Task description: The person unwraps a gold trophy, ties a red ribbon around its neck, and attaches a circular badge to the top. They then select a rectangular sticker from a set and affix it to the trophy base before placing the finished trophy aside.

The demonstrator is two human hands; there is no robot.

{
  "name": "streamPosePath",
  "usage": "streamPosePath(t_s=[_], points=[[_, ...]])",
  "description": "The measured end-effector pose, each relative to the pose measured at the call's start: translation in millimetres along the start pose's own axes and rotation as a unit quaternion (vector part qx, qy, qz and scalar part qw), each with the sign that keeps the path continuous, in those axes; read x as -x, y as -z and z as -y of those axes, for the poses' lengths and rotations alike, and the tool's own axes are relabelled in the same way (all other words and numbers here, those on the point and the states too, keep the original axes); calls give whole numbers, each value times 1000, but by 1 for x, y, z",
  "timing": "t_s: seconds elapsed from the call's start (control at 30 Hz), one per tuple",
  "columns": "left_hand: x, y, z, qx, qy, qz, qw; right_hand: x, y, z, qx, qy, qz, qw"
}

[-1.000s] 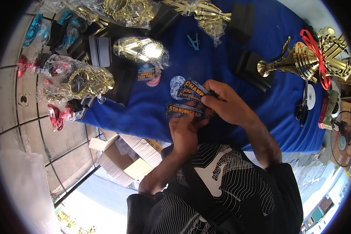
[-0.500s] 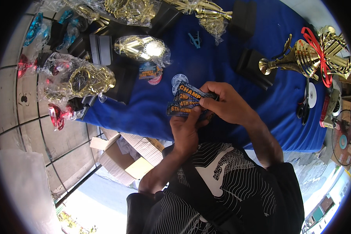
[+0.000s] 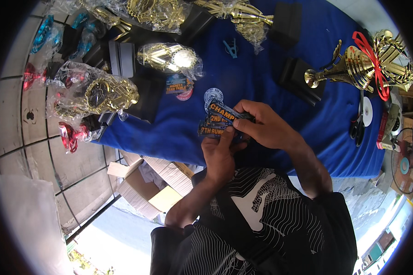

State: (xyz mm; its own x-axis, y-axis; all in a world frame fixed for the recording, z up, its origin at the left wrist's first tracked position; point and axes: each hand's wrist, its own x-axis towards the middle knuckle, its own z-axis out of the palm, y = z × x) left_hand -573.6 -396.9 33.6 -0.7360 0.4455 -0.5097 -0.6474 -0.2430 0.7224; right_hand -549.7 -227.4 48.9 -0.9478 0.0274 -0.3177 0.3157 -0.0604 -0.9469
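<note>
In front of my chest, over a blue cloth, both hands hold a small fan of dark blue strip labels with orange lettering. My right hand (image 3: 270,126) pinches the upper label (image 3: 222,110) by its right end between thumb and fingers. Thumb up, my left hand (image 3: 217,156) grips the lower label (image 3: 210,130) and the pieces stacked with it. Parts of other strips peek out between these two; how many are stacked is hidden. Just beyond the fan, a round white-and-blue label (image 3: 213,95) lies on the cloth.
Plastic-wrapped gold trophies (image 3: 111,95) with black bases crowd the left and far side. A rectangular label (image 3: 175,84) and a pink round one (image 3: 185,95) lie nearby. At right are a red-ribboned gold trophy (image 3: 353,68) and scissors (image 3: 357,126). An opened cardboard box (image 3: 137,183) stands below left.
The fan has narrowed at the bottom: a different strip now shows lowest, and a middle one is covered. Both hands keep their grip and have barely shifted.
</note>
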Motion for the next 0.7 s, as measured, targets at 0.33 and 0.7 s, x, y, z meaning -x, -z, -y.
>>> streamPosePath(t_s=[0.33,0.7], points=[[0,-1,0,1,2,-1,1000,-1,1,0,-39,-37,-3,999],[0,-5,0,-26,7,-9,1000,-4,7,-4,-38,-48,41,997]])
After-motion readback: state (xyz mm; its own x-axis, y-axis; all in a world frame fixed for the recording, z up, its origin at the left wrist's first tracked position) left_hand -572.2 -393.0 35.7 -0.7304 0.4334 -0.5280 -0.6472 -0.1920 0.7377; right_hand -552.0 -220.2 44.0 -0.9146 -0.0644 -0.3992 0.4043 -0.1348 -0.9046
